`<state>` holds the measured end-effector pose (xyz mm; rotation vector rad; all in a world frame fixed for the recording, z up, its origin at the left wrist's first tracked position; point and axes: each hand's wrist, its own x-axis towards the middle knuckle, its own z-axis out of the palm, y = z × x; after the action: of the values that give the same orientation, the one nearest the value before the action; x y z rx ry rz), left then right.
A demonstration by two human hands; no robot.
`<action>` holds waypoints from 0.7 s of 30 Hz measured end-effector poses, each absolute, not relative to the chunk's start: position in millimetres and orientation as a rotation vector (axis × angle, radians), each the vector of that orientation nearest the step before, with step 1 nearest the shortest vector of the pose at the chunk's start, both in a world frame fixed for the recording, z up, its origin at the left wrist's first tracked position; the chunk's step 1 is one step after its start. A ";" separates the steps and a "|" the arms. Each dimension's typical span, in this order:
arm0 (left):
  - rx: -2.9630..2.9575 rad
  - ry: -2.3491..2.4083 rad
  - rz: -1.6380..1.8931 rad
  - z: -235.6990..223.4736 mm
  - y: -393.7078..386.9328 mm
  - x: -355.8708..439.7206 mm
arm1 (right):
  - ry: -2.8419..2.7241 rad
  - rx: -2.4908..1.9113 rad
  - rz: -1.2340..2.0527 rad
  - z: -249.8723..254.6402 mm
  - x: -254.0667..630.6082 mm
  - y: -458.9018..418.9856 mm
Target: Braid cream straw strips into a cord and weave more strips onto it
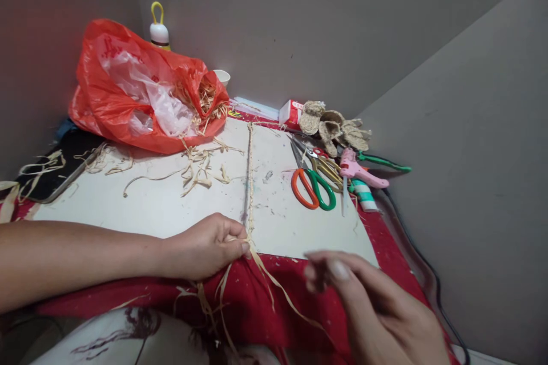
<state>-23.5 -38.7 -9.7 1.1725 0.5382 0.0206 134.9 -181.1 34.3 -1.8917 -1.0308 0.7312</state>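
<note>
A thin braid of pale raffia-like fibre [250,177] runs down the middle of the white board [149,199]. At the near edge of the board, my left hand [214,245] is closed, pinching the braid's lower end between thumb and fingers. Loose strands [274,279] fan out below that pinch over the red cloth [282,319]. My right hand [377,308] hovers at the lower right, apart from the braid. Its fingers are loosely bent and somewhat blurred, with nothing visible in them. One long strand trails toward its wrist side.
A red plastic bag [128,97] of fibre lies at the back left, near a phone [64,165] and fibre scraps [199,168]. On the right are scissors [312,188], a pink glue gun [359,168] and woven fibre pieces [334,125]. Grey walls [299,23] stand behind.
</note>
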 end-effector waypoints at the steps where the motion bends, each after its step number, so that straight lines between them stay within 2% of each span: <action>1: 1.162 0.538 0.016 -9.2 -38.9 -23.0 | -0.939 -1.891 0.745 32.6 135.9 -174.6; 8: 1.219 0.438 0.037 -8.0 -37.8 -21.6 | -1.034 -1.576 1.521 0.4 120.4 -126.3; 17: 1.383 0.519 -0.127 -3.6 -24.3 -23.1 | -1.306 -1.568 1.509 -1.4 132.9 -117.2; 21: 1.428 0.527 -0.201 1.6 -18.9 -22.1 | -1.148 -1.485 1.743 -11.0 138.5 -116.2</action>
<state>-22.1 -18.9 1.6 1.4284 0.5267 -0.2015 138.5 -116.2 -11.0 -1.4854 -1.1476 1.7425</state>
